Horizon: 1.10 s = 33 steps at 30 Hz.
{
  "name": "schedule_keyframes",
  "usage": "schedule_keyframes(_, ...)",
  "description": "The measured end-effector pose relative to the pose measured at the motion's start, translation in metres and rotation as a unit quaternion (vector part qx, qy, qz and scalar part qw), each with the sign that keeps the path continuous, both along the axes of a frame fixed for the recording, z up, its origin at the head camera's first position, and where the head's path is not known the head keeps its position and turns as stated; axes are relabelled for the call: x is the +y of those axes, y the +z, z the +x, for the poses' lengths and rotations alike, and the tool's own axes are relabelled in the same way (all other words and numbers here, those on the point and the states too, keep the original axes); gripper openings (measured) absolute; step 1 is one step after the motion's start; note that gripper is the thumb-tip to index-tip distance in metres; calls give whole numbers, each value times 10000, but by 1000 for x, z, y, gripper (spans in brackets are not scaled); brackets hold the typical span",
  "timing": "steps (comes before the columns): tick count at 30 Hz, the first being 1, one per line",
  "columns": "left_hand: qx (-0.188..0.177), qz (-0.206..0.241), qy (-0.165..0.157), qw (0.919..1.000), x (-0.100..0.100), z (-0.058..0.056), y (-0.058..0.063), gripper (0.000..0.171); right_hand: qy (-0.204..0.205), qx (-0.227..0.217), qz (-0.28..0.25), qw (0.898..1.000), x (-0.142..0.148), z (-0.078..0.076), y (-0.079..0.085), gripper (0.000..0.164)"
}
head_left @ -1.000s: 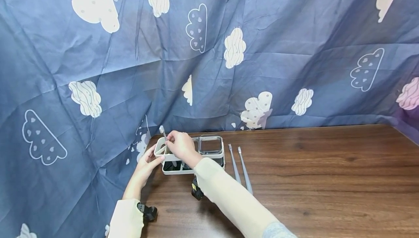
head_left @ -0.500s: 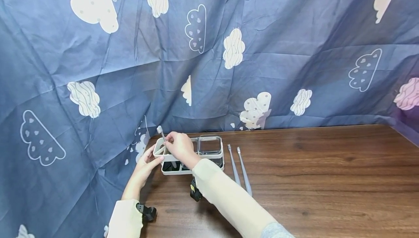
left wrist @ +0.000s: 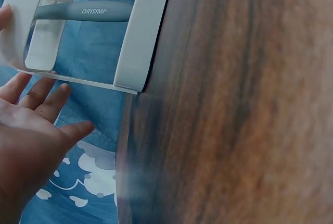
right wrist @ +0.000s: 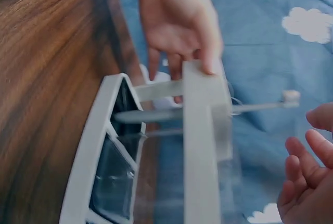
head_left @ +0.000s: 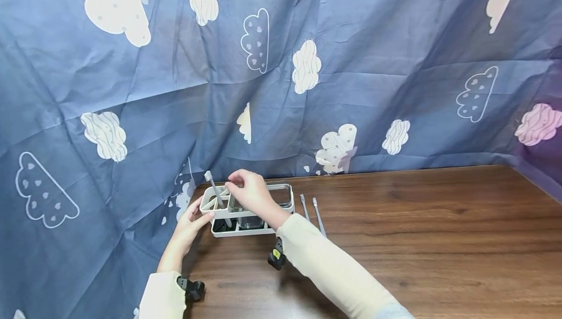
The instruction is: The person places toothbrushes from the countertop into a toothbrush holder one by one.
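A white two-tier toothbrush holder (head_left: 228, 215) stands at the table's back left. My left hand (head_left: 190, 226) grips the left end of its upper tier, thumb at the front rim and fingers round the far side. A grey toothbrush (head_left: 213, 187) leans in the tier's left compartment, white head up, its handle (left wrist: 99, 11) reaching down to the lower tier. Just right of that brush, my right hand (head_left: 252, 193) hovers over the upper tier with loosely bent fingers and nothing held. In the right wrist view, the right hand's fingers (right wrist: 307, 169) are apart from the brush.
Two more grey toothbrushes (head_left: 319, 217) lie side by side on the brown wooden table (head_left: 417, 231), right of the holder. Clear cups (head_left: 280, 194) sit in the holder's tiers. A blue cloud-print curtain (head_left: 272, 89) hangs behind and to the left.
My right hand has let go of the toothbrush and moved right, off its handle. The toothbrush now leans in the holder by itself. My left hand keeps its grip on the holder.
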<state>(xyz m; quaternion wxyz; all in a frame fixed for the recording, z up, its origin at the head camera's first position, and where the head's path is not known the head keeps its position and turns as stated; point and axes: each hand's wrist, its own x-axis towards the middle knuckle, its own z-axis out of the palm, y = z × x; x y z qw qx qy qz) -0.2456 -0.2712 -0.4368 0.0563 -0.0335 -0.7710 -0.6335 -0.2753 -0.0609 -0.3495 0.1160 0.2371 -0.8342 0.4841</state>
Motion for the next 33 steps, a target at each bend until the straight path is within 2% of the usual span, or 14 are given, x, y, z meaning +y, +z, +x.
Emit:
schedule_keyframes(4, 18, 150, -81, 9999, -2, 0, -2, 64, 33, -69, -394, 9992, 27, 3, 5, 20)
schedule_keyframes(7, 22, 213, -88, 9997, -4, 0, -3, 64, -105, 23, -523, 9986, 49, 4, 8, 19)
schedule_keyframes(13, -38, -9, 3, 10000, -3, 1, 0, 64, -528, 398, -358, 9972, 97, 5, 5, 19)
schedule_keyframes(15, -28, -9, -14, 10000, -2, 2, 1, 64, -643, 389, -300, 9967, 113, 6, 2, 21)
schedule_keyframes(18, -27, -7, -41, 10000, -2, 0, 1, 65, -792, 313, -193, 9962, 137, 7, -5, 23)
schedule_keyframes(24, -121, -68, -15, 9999, -3, -1, -1, 67, -1065, -197, 105, 9941, 174, 8, -26, 30)
schedule_keyframes(33, -76, -46, -38, 10000, -3, 0, 0, 65, -1248, -976, 839, 9838, 200, 14, -66, 38)
